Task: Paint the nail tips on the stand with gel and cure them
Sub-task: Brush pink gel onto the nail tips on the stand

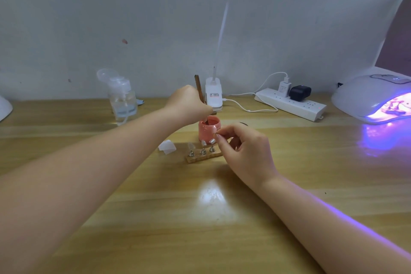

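A clear pump bottle (122, 98) stands far left on the wooden worktop (200, 218). The left hand (189, 104) grips a brown brush (199, 89), its tip dipped into the pink gel jar (208, 129). A small white scrap (167, 146) lies just left of the wooden stand (203, 157), which sits in front of the jar and carries three clear nail tips (203, 143) on metal posts. The right hand (246, 151) pinches the rim of the jar between thumb and forefinger. Behind are a lamp base (213, 95) and power strip (289, 103). The curing lamp (373, 95) glows violet far right.
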`<state>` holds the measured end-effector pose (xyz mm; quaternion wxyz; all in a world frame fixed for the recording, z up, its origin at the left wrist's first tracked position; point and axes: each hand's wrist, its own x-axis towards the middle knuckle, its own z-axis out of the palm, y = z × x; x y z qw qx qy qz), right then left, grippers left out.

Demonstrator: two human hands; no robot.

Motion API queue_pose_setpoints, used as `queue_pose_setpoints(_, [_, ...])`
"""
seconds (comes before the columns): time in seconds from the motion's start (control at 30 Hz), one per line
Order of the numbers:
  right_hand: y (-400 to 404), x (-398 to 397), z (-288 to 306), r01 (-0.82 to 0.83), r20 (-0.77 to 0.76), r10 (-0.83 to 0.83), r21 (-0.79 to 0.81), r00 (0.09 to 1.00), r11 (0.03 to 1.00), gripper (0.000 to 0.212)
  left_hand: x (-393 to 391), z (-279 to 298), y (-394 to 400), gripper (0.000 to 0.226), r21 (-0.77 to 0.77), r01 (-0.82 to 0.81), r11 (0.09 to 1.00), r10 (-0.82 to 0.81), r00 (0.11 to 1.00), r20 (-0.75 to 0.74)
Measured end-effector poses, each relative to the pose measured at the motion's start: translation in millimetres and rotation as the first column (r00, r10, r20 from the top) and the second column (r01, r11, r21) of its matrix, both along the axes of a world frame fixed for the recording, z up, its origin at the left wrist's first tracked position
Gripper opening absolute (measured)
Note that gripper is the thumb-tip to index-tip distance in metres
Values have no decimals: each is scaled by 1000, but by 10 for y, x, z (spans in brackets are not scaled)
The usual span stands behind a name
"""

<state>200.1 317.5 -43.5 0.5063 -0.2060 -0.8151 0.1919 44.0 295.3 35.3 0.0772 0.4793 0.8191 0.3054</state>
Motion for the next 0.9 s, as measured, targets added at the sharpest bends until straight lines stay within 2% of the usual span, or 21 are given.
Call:
queue_pose_setpoints(0.1, [4, -3, -3, 0, 2, 0, 2, 1000, 1000, 7, -76, -29, 1, 19, 19, -33, 999, 29, 987, 155])
queue_pose_setpoints(0.2, [7, -5, -6, 4, 6, -4, 2, 1000, 1000, 7, -161, -40, -9, 20, 126, -103, 987, 58, 945, 321])
queue_pose_setpoints(0.3, [11, -6, -12, 4, 4, -4, -6, 1000, 1000, 6, -241, -31, -49, 12, 230, -214, 949, 68, 855, 514])
queue_pose_setpoints(0.43, [5, -9, -9, 0, 2, 0, -5, 1000, 1000, 6, -330, -95, -147, 10, 171, -319, 932, 112, 703, 703])
queue_pose_setpoints(0.57, [-13, -1, -2, -11, 10, 11, 10, 1000, 1000, 6, -402, -195, -229, 12, 103, -368, 924, 149, 596, 789])
queue_pose_setpoints(0.7, [-15, 8, 4, -21, 11, 20, 11, 1000, 1000, 5, -471, -240, -301, 14, 111, -405, 908, 149, 558, 816])
queue_pose_setpoints(0.8, [-5, 8, 1, -23, 12, 23, -3, 1000, 1000, 3, -462, -233, -371, 13, 197, -449, 872, 74, 518, 852])
queue_pose_setpoints(0.9, [15, 1, -10, -13, 4, 14, -46, 1000, 999, 5, -324, -215, -519, 8, 358, -454, 816, -120, 473, 873])
